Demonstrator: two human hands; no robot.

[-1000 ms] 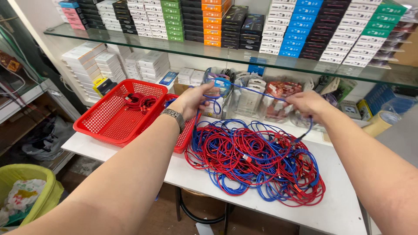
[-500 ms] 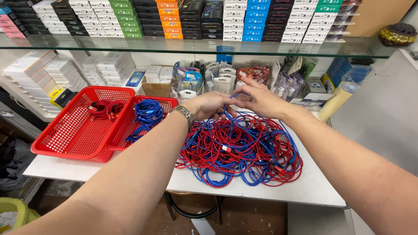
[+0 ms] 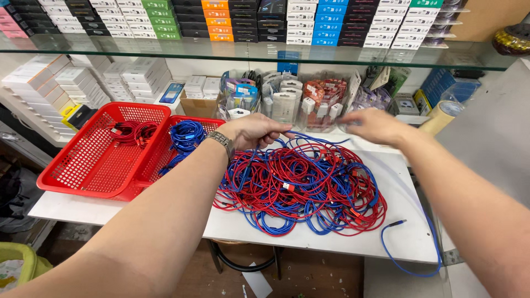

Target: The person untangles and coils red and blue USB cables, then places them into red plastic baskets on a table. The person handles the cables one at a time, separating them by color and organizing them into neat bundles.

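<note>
Cables (image 3: 301, 190), thin red and blue ones tangled in a loose flat heap, lay on the white tabletop (image 3: 232, 226), one blue end trailing off its right edge. The left hand (image 3: 255, 131) pinched a blue strand above the heap; the right hand (image 3: 372, 126), blurred, hovered released, fingers spread.

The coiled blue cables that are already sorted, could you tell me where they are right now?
In the head view, the coiled blue cables lie in the inner red basket, just left of the left hand.
</note>
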